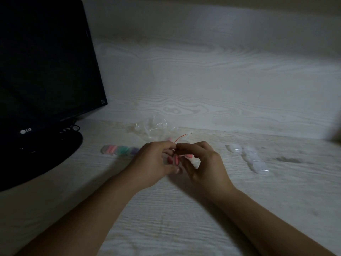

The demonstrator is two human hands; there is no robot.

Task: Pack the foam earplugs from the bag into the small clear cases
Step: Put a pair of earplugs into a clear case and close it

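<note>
Pale wood-grain desk (184, 218) with monitor (46, 71), filled cases (120, 150), empty cases (254, 159).

One head-worn wide-angle view only, aimed forward and down at the desk (184, 209) from close range; monitor (46, 71) seen at left.

A clear bag (177, 159) with a red zip line hangs between my fingertips, pink earplugs (175, 160) showing inside. Filled cases (120, 150) with pink, green and purple plugs sit in a row to my left; empty clear cases (254, 159) lie to my right.
</note>
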